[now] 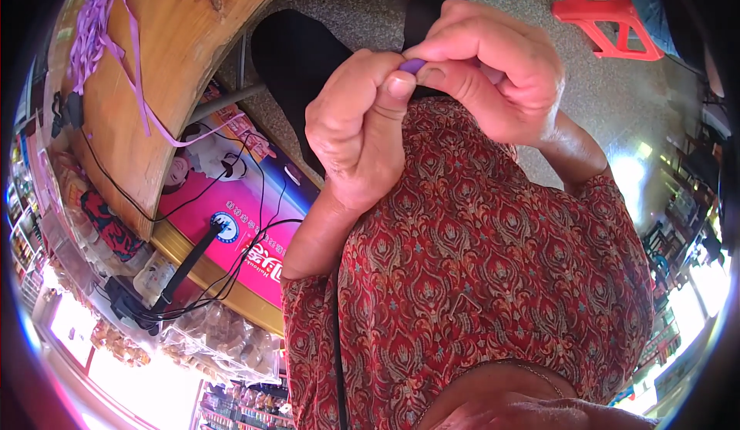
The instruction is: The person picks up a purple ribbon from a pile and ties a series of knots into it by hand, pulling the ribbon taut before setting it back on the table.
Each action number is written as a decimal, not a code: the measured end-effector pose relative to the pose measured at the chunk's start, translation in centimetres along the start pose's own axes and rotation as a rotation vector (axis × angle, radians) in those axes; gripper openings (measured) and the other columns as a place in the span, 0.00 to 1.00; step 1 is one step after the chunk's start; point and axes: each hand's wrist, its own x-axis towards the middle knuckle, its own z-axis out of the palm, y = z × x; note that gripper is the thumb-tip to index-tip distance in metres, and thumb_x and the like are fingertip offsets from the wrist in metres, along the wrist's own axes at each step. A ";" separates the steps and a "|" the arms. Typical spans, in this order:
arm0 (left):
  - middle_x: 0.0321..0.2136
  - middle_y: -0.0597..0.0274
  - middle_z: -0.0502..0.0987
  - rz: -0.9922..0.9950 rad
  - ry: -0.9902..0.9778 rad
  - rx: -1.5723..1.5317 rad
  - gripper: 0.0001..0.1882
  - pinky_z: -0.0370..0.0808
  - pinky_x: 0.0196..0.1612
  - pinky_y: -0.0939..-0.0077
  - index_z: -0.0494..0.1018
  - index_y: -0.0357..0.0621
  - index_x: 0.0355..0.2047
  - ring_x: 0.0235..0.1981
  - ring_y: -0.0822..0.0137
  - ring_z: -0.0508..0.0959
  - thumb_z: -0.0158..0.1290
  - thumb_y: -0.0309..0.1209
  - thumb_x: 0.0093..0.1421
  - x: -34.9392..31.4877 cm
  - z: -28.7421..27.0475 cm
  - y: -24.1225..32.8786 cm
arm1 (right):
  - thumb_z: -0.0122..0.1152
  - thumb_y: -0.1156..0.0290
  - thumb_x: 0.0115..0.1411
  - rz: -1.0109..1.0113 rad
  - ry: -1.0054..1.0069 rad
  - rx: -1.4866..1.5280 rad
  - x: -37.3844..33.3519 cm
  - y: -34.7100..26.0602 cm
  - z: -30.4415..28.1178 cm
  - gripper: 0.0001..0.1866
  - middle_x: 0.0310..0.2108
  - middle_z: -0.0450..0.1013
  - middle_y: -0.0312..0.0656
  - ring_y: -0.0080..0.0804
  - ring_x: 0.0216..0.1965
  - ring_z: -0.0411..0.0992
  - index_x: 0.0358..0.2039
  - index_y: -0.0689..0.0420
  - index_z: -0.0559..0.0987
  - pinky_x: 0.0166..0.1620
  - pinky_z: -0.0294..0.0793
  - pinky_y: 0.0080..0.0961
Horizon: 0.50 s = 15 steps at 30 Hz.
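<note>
My left hand (358, 125) and my right hand (493, 68) meet above my lap, fingertip to fingertip. Between the thumbs and index fingers they pinch a small purple piece (412, 66). Most of it is hidden by the fingers, so its exact kind does not show; its colour is close to that of the ribbons on the table. The other fingers of both hands are curled in. A bundle of thin purple ribbons (96, 25) lies on the wooden tabletop (173, 29) at the far left, and one long strand trails over the table's edge.
Below the tabletop stands a pink and blue printed panel (254, 222). Black cables (208, 299) run across it and the table. Clear plastic bags (223, 341) sit at the lower left. A red plastic stool (609, 18) stands at the upper right, with another person's leg (647, 6) beside it.
</note>
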 end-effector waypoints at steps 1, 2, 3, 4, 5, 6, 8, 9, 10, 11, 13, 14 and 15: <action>0.24 0.63 0.74 -0.156 0.015 -0.148 0.02 0.67 0.28 0.83 0.71 0.35 0.33 0.23 0.74 0.69 0.49 0.20 0.59 -0.2 0.0 0.1 | 0.62 0.83 0.49 0.055 0.006 0.046 0.0 0.0 0.2 0.08 0.24 0.71 0.44 0.28 0.23 0.69 0.32 0.66 0.77 0.24 0.66 0.21; 0.25 0.65 0.74 -0.311 0.030 -0.297 0.04 0.67 0.30 0.83 0.72 0.35 0.33 0.25 0.77 0.69 0.48 0.22 0.61 -0.3 0.0 0.1 | 0.62 0.83 0.49 0.055 0.008 0.046 0.1 0.2 0.3 0.08 0.24 0.71 0.44 0.28 0.23 0.69 0.32 0.66 0.77 0.24 0.66 0.21; 0.25 0.65 0.74 -0.310 0.028 -0.296 0.04 0.67 0.30 0.83 0.72 0.35 0.33 0.25 0.77 0.69 0.48 0.22 0.61 -0.4 0.2 0.1 | 0.61 0.83 0.50 0.075 -0.004 0.030 0.2 0.6 0.3 0.07 0.25 0.72 0.44 0.27 0.25 0.71 0.33 0.66 0.76 0.26 0.68 0.20; 0.26 0.67 0.74 -0.380 0.062 -0.409 0.06 0.67 0.31 0.85 0.72 0.36 0.33 0.26 0.79 0.68 0.47 0.25 0.63 -0.3 0.5 -0.3 | 0.60 0.82 0.52 0.092 -0.015 0.008 0.5 1.0 0.1 0.07 0.26 0.73 0.43 0.26 0.27 0.72 0.33 0.66 0.76 0.28 0.71 0.19; 0.27 0.69 0.73 -0.449 0.095 -0.522 0.08 0.66 0.32 0.86 0.72 0.37 0.33 0.28 0.82 0.67 0.46 0.28 0.64 -0.1 0.7 -0.4 | 0.60 0.82 0.52 0.089 -0.012 0.002 0.5 1.3 0.1 0.07 0.26 0.73 0.43 0.26 0.27 0.72 0.33 0.66 0.76 0.28 0.71 0.19; 0.26 0.70 0.73 -0.477 0.106 -0.578 0.09 0.64 0.32 0.88 0.73 0.38 0.33 0.27 0.82 0.66 0.47 0.31 0.64 0.1 0.7 -0.4 | 0.61 0.78 0.53 0.235 0.006 0.170 0.4 1.5 0.2 0.06 0.26 0.74 0.39 0.22 0.27 0.73 0.33 0.64 0.78 0.29 0.70 0.17; 0.27 0.69 0.74 -0.479 0.101 -0.610 0.10 0.63 0.31 0.88 0.73 0.37 0.33 0.26 0.82 0.65 0.47 0.31 0.64 0.3 0.5 -0.4 | 0.60 0.74 0.57 0.406 0.019 0.396 0.1 1.9 0.0 0.07 0.30 0.76 0.34 0.15 0.30 0.72 0.35 0.61 0.79 0.32 0.70 0.13; 0.27 0.69 0.74 -0.488 0.101 -0.640 0.10 0.61 0.29 0.89 0.73 0.37 0.34 0.25 0.83 0.64 0.48 0.32 0.64 0.4 0.3 -0.6 | 0.60 0.74 0.57 0.402 0.022 0.392 -0.1 2.0 -0.4 0.07 0.30 0.76 0.34 0.15 0.30 0.72 0.35 0.61 0.79 0.32 0.70 0.13; 0.29 0.67 0.75 -0.504 0.048 -0.706 0.11 0.59 0.27 0.90 0.73 0.36 0.35 0.22 0.84 0.62 0.48 0.33 0.63 0.3 -0.2 -0.9 | 0.58 0.74 0.58 0.460 0.043 0.458 -0.4 2.1 -0.7 0.09 0.31 0.75 0.36 0.18 0.32 0.72 0.38 0.63 0.78 0.33 0.70 0.14; 0.29 0.67 0.75 -0.500 0.043 -0.705 0.11 0.59 0.27 0.90 0.73 0.36 0.35 0.22 0.84 0.62 0.48 0.33 0.63 0.0 -0.2 -1.0 | 0.56 0.74 0.59 0.519 0.064 0.526 -0.6 2.3 -1.0 0.10 0.32 0.74 0.38 0.21 0.34 0.73 0.40 0.64 0.77 0.34 0.70 0.15; 0.31 0.63 0.77 -0.578 0.079 -0.713 0.10 0.58 0.25 0.90 0.72 0.36 0.37 0.21 0.84 0.60 0.48 0.32 0.63 -0.5 -0.2 -1.0 | 0.56 0.71 0.59 0.495 0.085 0.524 -0.9 2.4 -1.2 0.11 0.33 0.73 0.37 0.20 0.35 0.72 0.41 0.62 0.77 0.34 0.68 0.13; 0.31 0.63 0.77 -0.578 0.075 -0.712 0.10 0.58 0.25 0.90 0.72 0.36 0.37 0.21 0.84 0.60 0.48 0.32 0.63 -0.7 -0.2 -0.9 | 0.56 0.72 0.59 0.495 0.102 0.520 -1.1 2.3 -1.3 0.11 0.33 0.73 0.37 0.20 0.35 0.72 0.41 0.62 0.77 0.35 0.68 0.14; 0.31 0.62 0.77 -0.594 0.072 -0.717 0.10 0.58 0.25 0.90 0.72 0.36 0.38 0.21 0.84 0.60 0.49 0.31 0.63 -1.0 -0.3 -0.9 | 0.56 0.73 0.59 0.496 0.120 0.517 -1.3 2.3 -1.2 0.11 0.33 0.73 0.36 0.20 0.35 0.71 0.41 0.62 0.77 0.35 0.68 0.14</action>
